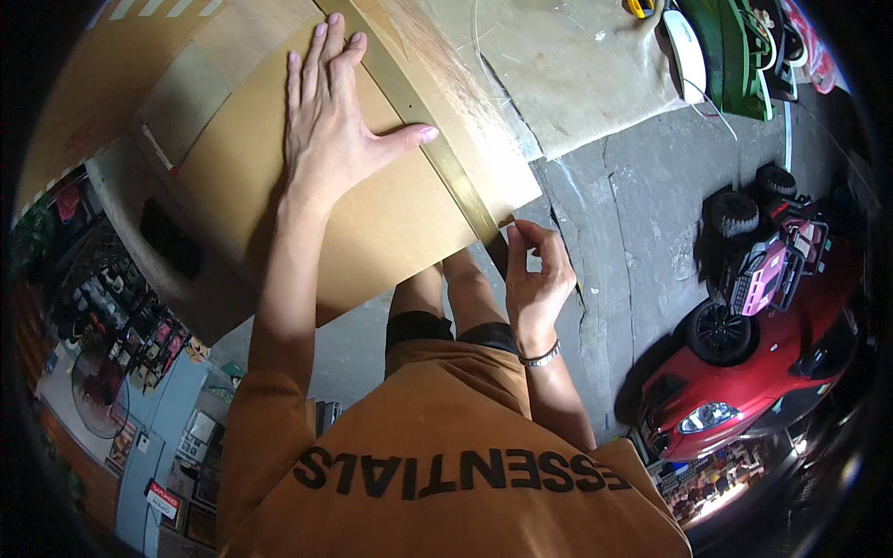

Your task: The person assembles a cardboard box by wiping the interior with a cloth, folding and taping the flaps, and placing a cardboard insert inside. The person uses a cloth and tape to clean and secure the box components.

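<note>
Grey concrete floor [633, 214] fills the middle of the head view, cracked and bare between a second flat sheet of cardboard [558, 74] at the top and a red ride-on toy car [744, 391] at the lower right, with a pink and black toy buggy [763, 251] just above it. I see a large brown cardboard sheet [372, 223] lying flat ahead of the person's knees, with a long brass-coloured straightedge [446, 158] laid slantwise across it. My left hand [330, 112] rests flat on the cardboard, fingers spread and thumb stretched out to touch the straightedge. My right hand [535, 274] is at the sheet's near corner, fingers pinched together on something small at the lower end of the straightedge; I cannot tell what it grips. I judge the cardboard light, stiff across its face but easy to crease, and likely to slide on the concrete unless pressed; its edges are the best place to grasp. The straightedge looks thin, rigid and smooth, so it would slip without pressure from above. Open floor lies to the right of the sheet up to the toy cars; a cluttered shelf [130, 307] crowds the left.
</note>
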{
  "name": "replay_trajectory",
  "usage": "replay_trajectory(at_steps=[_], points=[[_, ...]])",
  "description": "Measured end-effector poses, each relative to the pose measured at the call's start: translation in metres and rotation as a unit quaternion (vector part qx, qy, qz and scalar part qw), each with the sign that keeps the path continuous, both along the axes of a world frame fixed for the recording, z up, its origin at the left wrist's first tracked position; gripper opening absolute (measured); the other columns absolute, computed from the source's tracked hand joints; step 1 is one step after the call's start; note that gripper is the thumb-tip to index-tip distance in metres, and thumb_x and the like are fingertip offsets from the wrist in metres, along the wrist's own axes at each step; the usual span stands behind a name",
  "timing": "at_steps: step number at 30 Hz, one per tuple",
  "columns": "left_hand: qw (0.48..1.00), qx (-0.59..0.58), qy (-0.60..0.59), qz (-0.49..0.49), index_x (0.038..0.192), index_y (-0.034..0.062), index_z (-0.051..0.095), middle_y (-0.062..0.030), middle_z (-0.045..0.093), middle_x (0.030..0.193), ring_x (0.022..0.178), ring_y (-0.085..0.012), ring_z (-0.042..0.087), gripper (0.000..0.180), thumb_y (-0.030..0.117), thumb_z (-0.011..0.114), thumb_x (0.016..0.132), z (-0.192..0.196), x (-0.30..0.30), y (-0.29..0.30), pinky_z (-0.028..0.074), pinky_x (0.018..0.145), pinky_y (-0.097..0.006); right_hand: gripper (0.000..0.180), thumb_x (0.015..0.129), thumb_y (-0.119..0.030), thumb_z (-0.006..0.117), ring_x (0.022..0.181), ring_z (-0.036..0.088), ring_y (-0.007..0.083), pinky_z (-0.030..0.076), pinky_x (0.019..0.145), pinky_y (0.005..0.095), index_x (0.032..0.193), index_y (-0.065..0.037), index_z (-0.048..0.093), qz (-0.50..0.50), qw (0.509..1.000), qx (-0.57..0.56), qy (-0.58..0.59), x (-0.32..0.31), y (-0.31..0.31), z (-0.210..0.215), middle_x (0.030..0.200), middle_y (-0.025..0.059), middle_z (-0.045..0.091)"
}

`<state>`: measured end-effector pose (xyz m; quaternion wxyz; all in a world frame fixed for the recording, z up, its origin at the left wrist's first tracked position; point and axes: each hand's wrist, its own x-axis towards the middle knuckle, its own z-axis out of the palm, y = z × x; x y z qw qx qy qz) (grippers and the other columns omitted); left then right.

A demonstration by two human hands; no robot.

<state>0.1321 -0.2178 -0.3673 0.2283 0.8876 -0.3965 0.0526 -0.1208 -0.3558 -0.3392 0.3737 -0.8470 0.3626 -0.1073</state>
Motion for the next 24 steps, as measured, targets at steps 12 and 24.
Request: replay_trajectory(at_steps=[12,24], points=[[1.000,0.002,-0.018,-0.005,0.149,0.0023,0.040,-0.0272,0.036,0.161,0.151,-0.0430,0.034,0.116,0.063,0.090,0.063,0.001,-0.001,-0.003,0.022,0.123,-0.062,0.009,0.091,-0.007,0.078,0.074,0.073,0.0208,0.056,0.070,0.0315,0.098,-0.002,0.075,-0.021,0.998,-0.035,0.041,0.017,0.007,0.009,0.086,0.0119,0.076],[1.000,-0.006,0.019,-0.003,0.150,0.0028,0.038,-0.0284,0.034,0.162,0.151,-0.0450,0.032,0.116,0.056,0.093,0.063,0.001,0.000,-0.001,0.019,0.123,-0.064,0.007,0.089,-0.003,0.079,0.082,0.074,0.0188,0.056,0.075,0.0318,0.096,-0.003,0.078,-0.087,0.993,-0.082,0.016,0.014,0.031,0.002,0.092,0.0104,0.078]])
